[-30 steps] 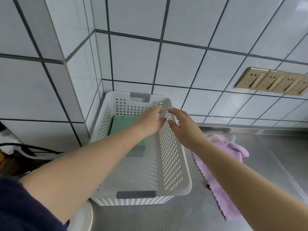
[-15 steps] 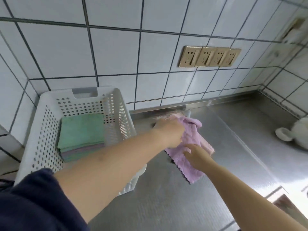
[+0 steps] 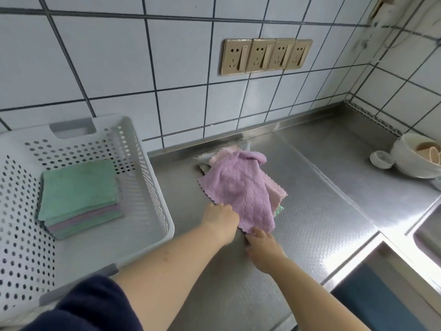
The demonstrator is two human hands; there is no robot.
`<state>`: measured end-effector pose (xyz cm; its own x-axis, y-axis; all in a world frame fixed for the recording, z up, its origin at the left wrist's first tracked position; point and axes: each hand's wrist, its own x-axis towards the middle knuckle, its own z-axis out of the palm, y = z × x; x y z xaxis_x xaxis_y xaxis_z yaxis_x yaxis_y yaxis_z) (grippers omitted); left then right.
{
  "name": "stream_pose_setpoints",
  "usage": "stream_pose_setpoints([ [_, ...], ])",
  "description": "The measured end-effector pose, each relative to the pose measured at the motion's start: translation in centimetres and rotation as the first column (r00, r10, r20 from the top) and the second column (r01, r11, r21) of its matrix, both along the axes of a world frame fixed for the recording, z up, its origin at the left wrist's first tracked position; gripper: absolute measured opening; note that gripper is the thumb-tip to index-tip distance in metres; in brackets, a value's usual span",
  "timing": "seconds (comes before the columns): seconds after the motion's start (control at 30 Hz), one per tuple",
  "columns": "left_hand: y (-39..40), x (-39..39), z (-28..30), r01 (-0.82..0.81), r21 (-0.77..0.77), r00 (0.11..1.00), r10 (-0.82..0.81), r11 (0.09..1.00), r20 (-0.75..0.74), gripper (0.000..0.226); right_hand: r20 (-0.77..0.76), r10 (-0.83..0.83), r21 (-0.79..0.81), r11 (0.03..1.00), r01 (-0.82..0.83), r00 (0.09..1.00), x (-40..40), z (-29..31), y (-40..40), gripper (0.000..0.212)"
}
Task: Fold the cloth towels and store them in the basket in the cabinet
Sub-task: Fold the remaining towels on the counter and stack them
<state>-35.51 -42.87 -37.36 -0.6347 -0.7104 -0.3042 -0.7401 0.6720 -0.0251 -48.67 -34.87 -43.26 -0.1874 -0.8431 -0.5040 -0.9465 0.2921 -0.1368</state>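
My dark blue sleeve [image 3: 90, 304] fills the near corner at my left, and both my bare forearms run forward over the steel counter [image 3: 317, 211]. My left hand [image 3: 220, 222] is at the near left edge of the purple towel [image 3: 238, 187], fingers curled onto its scalloped border so that I grip the cloth there. My right hand [image 3: 263, 247] lies just beside it at the towel's nearest corner, fingertips on or under the edge; whether they pinch the cloth or only touch it I cannot tell.

The purple towel lies unfolded and rumpled, spreading away from both hands. It rests on top of a loose heap of other towels [image 3: 276, 192] whose pink, grey and green edges show beyond and to the right of it.

To the left of my left hand, touching the counter and standing close beside my forearm, is the white perforated basket [image 3: 152, 187]. Inside it, toward its far left, sits a stack of folded towels [image 3: 78, 194], green on top with purple and green layers beneath.

Far to the right of my right hand stands a white ceramic pot [image 3: 410, 163] near the sink's corner [image 3: 429, 232]. Beyond everything, on the white tiled wall [image 3: 107, 68], is a row of four gold sockets [image 3: 266, 56].
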Motion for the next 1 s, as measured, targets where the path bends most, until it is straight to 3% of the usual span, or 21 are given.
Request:
stream_pose_setpoints([
  [0.17, 0.8, 0.2, -1.9, -0.077, 0.065, 0.986, 0.085, 0.995, -0.141, 0.039, 0.009, -0.02, -0.261, 0.965, 0.021, 1.0, -0.7, 0.9, 0.0, 0.031],
  [0.3, 0.5, -0.6, -1.6, -0.101, 0.056, 0.922, 0.115, 0.993, -0.371, 0.05, 0.143, -0.028, -0.549, 0.83, 0.102, 0.989, -1.1, 4.6, -0.6, 0.017],
  [0.43, 0.2, -1.6, 0.2, -0.146, -0.051, 0.855, 0.1, 0.988, -0.509, 0.02, 0.127, 0.049, -0.679, 0.732, 0.05, 0.991, -1.8, 9.2, -1.6, 0.003],
  [0.57, -0.5, -1.6, 2.2, -0.222, -0.071, 0.797, 0.139, 0.972, -0.588, 0.02, 0.132, 0.049, -0.738, 0.671, 0.065, 0.99, -3.1, 13.2, -2.1, 0.029],
  [0.63, -0.9, -1.3, 2.7, -0.251, -0.034, 0.767, 0.177, 0.967, -0.616, 0.02, 0.136, 0.061, -0.774, 0.629, 0.068, 0.989, -4.0, 14.7, -2.4, 0.031],
  [0.77, -1.5, -0.9, 3.5, -0.341, 0.064, 0.65, 0.285, 0.938, -0.705, 0.02, 0.143, 0.093, -0.817, 0.573, 0.065, 0.985, -5.4, 18.3, -3.7, 0.025],
  [0.93, -1.7, -0.1, 5.8, -0.529, 0.268, 0.327, 0.484, 0.805, -0.811, 0.014, 0.105, 0.118, -0.794, 0.608, 0.012, 0.987, -7.2, 20.8, -6.5, 0.024],
  [1.0, -1.9, 0.1, 6.8, -0.552, 0.241, 0.277, 0.448, 0.798, -0.85, 0.014, 0.094, 0.153, -0.79, 0.613, -0.02, 0.984, -8.1, 21.4, -8.3, 0.025],
])
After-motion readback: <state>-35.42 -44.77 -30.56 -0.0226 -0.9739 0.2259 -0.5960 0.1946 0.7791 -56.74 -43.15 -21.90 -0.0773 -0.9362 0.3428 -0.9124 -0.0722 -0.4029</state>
